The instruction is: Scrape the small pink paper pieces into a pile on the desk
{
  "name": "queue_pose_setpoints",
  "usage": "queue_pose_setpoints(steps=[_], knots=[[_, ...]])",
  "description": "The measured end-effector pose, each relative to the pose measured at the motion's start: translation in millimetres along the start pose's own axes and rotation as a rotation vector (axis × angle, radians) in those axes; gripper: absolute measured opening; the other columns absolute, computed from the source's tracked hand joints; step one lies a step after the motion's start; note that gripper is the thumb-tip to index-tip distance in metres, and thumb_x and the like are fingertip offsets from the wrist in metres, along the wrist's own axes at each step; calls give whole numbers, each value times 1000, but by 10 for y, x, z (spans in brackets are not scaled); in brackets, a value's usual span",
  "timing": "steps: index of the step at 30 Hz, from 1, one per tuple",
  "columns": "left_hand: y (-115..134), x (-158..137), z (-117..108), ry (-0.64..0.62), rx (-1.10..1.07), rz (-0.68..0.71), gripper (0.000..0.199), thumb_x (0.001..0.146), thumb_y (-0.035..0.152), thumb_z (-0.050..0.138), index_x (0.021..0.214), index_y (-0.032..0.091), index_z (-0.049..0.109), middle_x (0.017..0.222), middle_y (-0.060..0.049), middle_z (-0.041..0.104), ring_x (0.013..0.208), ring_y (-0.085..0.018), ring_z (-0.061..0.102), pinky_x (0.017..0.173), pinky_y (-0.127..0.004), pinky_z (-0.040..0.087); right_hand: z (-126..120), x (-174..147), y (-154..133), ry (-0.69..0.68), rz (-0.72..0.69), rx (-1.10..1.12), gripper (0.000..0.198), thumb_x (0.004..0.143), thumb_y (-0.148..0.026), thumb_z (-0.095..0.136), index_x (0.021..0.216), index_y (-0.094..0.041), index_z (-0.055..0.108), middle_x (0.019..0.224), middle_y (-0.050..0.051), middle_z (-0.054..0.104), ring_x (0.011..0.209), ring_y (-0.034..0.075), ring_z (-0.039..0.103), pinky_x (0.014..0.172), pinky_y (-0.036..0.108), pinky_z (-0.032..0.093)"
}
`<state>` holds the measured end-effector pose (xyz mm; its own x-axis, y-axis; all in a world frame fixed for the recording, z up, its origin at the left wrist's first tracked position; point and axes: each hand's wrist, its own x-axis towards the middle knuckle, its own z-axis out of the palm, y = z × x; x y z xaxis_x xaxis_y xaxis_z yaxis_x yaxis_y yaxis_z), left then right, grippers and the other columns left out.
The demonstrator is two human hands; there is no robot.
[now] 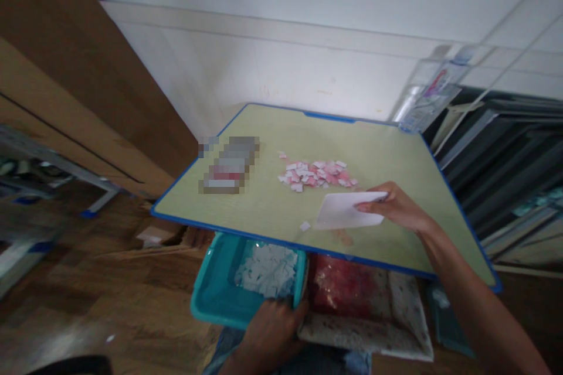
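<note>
My right hand pinches a thin white flat card at its right end, tilted just above the tabletop. Beyond the card lies a heap of small white and pink square pieces. One loose white piece rests left of the card, near the front edge. Below the table edge, my left hand is closed on the near right rim of a teal basin. Inside the basin are many small white pieces. The left fingertips are partly hidden.
The blue-edged folding table stands against a white wall. On its left lies a blurred-out object; a clear plastic bottle stands at the back right. A stained pale tray with red contents sits beside the basin. Dark panels lean at right.
</note>
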<state>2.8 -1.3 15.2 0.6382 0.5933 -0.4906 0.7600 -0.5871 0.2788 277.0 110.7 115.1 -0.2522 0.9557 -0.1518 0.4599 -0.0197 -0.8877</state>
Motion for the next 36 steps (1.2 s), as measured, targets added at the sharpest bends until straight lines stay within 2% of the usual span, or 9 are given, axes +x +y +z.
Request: queue_pose_setpoints(steps=[7, 11, 17, 24, 36], knots=[[-1, -3, 23, 13, 13, -10, 41, 76, 32, 48, 115, 21, 41, 86, -10, 58, 78, -27, 54, 66, -37, 39, 25, 4, -31, -119, -32, -1, 28, 62, -35, 65, 77, -12, 70, 59, 1, 63, 46, 9, 49, 42, 20, 35], [4, -6, 9, -11, 15, -21, 42, 76, 31, 48, 116, 21, 41, 86, -9, 58, 79, -27, 54, 67, -37, 39, 32, -61, -35, -140, -35, 9, 26, 62, -35, 65, 77, -14, 70, 61, 1, 65, 48, 10, 52, 44, 20, 37], [4, -2, 7, 11, 10, -6, 42, 75, 32, 49, 115, 20, 42, 87, -11, 59, 78, -28, 54, 66, -37, 39, 46, -193, -41, -105, -3, 0, 25, 63, -35, 65, 75, -14, 70, 59, 1, 63, 47, 9, 49, 43, 20, 35], [6, 7, 33, 11, 16, -20, 41, 75, 31, 49, 114, 20, 43, 86, -10, 58, 78, -27, 54, 67, -36, 40, 68, -312, 4, -46, -29, -38, 22, 64, -35, 64, 69, -15, 70, 47, -2, 53, 41, 7, 39, 36, 18, 27], [-15, 5, 60, 39, -20, 6, 40, 75, 30, 50, 113, 20, 44, 84, -10, 58, 77, -28, 54, 67, -38, 39, 137, -537, 0, 51, 39, -51, 24, 66, -35, 62, 65, -12, 67, 51, -1, 56, 45, 8, 44, 39, 19, 30]])
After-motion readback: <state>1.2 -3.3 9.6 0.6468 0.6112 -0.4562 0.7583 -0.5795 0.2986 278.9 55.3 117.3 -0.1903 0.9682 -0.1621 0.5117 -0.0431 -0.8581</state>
